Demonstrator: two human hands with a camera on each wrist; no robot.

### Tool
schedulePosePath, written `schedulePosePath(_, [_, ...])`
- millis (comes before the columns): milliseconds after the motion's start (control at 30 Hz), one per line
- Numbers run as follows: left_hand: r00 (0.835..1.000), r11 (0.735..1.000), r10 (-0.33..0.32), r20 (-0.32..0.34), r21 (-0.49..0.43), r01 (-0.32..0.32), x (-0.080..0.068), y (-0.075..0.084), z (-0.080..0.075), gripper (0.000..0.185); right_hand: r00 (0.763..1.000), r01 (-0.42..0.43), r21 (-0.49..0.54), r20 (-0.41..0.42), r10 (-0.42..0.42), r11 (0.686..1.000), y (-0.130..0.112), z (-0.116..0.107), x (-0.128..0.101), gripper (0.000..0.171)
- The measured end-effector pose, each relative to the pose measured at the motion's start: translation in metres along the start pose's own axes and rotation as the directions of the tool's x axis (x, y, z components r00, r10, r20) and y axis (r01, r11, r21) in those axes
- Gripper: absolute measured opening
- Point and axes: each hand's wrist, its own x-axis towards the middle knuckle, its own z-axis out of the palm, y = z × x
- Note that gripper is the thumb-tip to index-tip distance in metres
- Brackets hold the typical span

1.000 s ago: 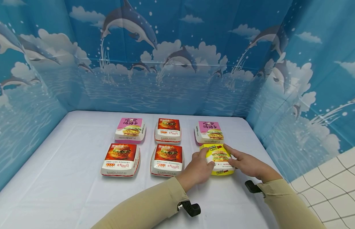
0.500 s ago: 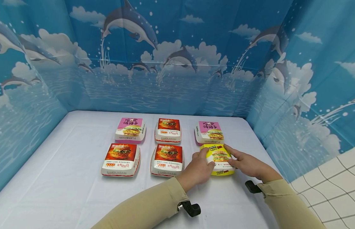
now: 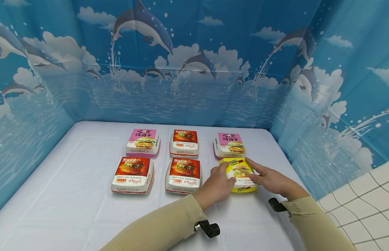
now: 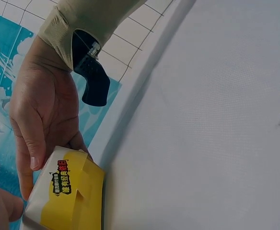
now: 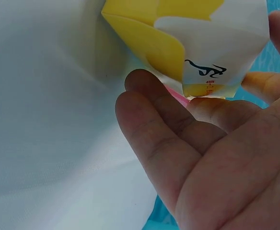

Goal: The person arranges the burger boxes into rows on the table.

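Both hands (image 3: 217, 186) hold yellow burger box (image 3: 240, 173) — Chinese lettering.

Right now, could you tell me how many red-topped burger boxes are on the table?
3: one back-row middle, one front-row left, one front-row middle. None seems hidden; the others are pink or yellow.

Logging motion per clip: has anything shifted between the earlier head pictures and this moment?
Nothing visibly changed. The left hand and right hand stay on either side of the yellow burger box, fingers against its edges, and the box sits in the same spot on the white table. The three red burger boxes and two pink burger boxes lie where they were.
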Motion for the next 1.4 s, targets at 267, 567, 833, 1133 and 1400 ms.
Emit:
schedulePosePath(267, [1.000,1.000,-0.001,0.002,0.001,0.001,0.000,0.000,0.000,0.064,1.000,0.001,-0.005,-0.003,-0.001,1.000,0.000,0.000,0.000,0.076])
schedulePosePath(567, [1.000,1.000,0.000,-0.005,0.017,0.000,0.000,0.000,0.000,0.064,1.000,-0.005,-0.005,-0.004,0.005,1.000,0.000,0.000,0.001,0.076])
schedulePosePath(833, [1.000,0.999,-0.018,-0.009,0.027,0.018,-0.002,0.003,-0.002,0.070,1.000,-0.004,0.004,0.004,0.004,1.000,0.000,-0.002,0.000,0.078])
schedulePosePath(1133, [0.999,0.997,0.012,-0.044,0.080,-0.008,-0.014,0.012,-0.008,0.069,1.000,-0.018,0.037,-0.002,0.018,0.999,-0.004,-0.004,-0.001,0.079])
schedulePosePath(1400, [0.997,0.993,0.076,0.001,0.096,-0.076,-0.037,0.019,-0.030,0.070,0.995,-0.052,-0.018,-0.092,0.050,0.998,-0.009,-0.005,-0.001,0.075])
